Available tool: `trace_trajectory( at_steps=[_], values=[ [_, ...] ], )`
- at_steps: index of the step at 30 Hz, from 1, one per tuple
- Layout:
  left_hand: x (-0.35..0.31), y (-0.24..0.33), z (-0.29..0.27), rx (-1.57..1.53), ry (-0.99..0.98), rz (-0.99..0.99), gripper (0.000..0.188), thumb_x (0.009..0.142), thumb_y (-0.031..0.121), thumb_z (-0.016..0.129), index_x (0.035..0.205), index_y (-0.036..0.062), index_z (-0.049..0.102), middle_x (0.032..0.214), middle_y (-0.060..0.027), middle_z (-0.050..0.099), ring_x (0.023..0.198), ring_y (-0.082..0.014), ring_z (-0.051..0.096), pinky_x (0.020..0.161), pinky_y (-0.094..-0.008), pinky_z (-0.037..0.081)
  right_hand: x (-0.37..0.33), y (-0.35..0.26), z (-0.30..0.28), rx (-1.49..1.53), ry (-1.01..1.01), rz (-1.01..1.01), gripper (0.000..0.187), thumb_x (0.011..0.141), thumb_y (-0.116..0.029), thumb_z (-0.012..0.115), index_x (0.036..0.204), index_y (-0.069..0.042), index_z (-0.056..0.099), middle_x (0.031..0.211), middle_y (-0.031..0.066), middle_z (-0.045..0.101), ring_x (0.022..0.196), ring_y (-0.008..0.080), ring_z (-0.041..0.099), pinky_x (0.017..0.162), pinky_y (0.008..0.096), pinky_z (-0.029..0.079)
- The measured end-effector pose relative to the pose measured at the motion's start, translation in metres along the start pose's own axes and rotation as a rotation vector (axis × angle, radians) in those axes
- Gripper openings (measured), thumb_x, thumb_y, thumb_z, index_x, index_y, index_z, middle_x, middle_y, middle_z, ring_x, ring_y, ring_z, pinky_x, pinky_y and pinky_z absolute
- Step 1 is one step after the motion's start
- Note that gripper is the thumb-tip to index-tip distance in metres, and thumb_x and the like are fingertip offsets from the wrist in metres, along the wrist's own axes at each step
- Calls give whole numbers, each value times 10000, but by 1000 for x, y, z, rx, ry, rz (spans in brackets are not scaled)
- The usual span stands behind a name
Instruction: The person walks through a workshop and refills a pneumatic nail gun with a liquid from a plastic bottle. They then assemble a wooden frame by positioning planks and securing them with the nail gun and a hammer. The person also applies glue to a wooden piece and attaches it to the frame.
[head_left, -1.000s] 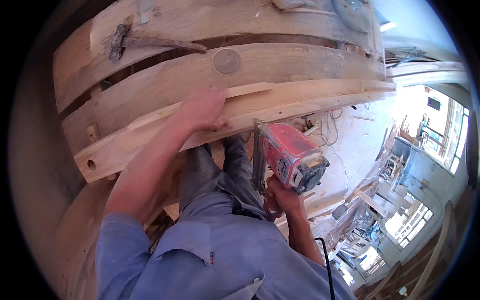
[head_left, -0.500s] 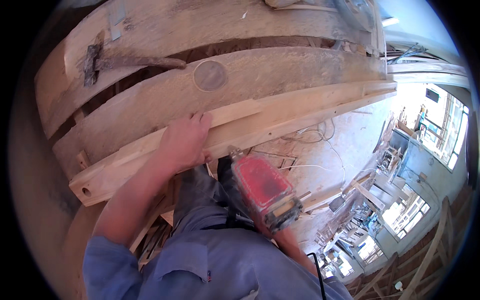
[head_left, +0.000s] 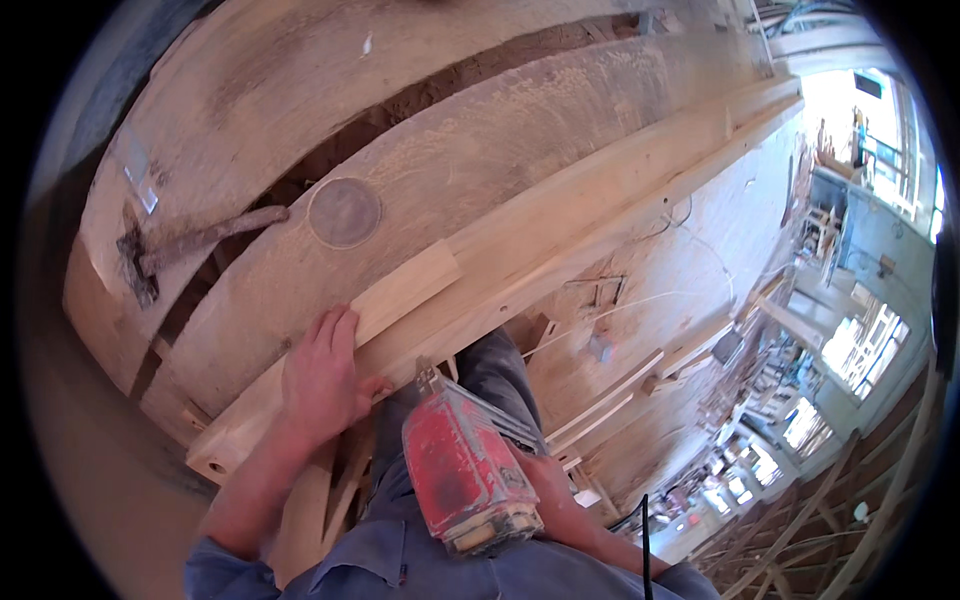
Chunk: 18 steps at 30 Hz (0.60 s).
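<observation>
A long pale wooden beam point(head_left: 600, 190) runs slantwise across the bench, with holes along its near face. A shorter wooden strip point(head_left: 410, 290) lies on top of it. My left hand point(head_left: 322, 385) grips beam and strip together near the left end, fingers over the top and thumb at the near side. My right hand point(head_left: 540, 478) holds a worn red nail gun point(head_left: 455, 465), its grip mostly hidden behind the body. The gun's narrow metal nose is at the beam's near edge, just right of my left thumb; whether it touches is unclear.
The bench top is of thick planks point(head_left: 500, 130) with a long gap between them. A rusty hammer point(head_left: 190, 245) lies across that gap at left, near a round disc point(head_left: 345, 213) in the plank. Lumber point(head_left: 610, 400) and a cable point(head_left: 640, 312) lie on the floor at right.
The view has turned and shifted. The nail gun has moved left along the beam, closer to my left hand. My left hand still holds the strip and beam.
</observation>
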<state>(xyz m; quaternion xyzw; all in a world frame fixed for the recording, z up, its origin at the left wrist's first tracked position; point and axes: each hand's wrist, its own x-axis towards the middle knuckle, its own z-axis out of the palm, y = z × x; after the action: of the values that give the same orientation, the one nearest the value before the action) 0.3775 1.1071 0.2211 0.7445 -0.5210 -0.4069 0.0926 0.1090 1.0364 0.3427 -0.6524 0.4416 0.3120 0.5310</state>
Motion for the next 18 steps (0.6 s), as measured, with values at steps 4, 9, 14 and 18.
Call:
trace_trajectory(
  at_steps=[4,9,14,18],
  values=[
    [-1,1,4,16,15,15,929,582,273,921,1318,-62,463,1363,-255,531,1262,-429,519,1036,-473,456,2,-3,-5,-34,0,-30,646,870,-366,659,1417,-122,416,820,156,701,760,370,697,691,494,520],
    [1,-1,8,6,28,27,954,552,289,935,1312,-59,474,1339,-272,545,1216,-441,552,1024,-482,463,5,-6,-20,55,-43,-27,682,871,-375,657,1443,-115,392,877,148,716,782,360,703,716,513,493],
    [-2,-3,7,5,23,11,954,537,286,937,1308,-45,482,1335,-260,553,1197,-430,566,999,-479,475,3,-3,-17,-48,-71,-28,703,856,-354,667,1453,-110,386,941,159,718,800,352,707,709,491,507],
    [-7,6,5,41,25,-46,917,558,266,924,1307,-29,485,1317,-229,566,1184,-410,575,976,-459,490,-2,-2,-17,26,-8,-59,677,837,-317,680,1423,-94,425,947,160,710,790,348,704,666,475,522]
  ],
)
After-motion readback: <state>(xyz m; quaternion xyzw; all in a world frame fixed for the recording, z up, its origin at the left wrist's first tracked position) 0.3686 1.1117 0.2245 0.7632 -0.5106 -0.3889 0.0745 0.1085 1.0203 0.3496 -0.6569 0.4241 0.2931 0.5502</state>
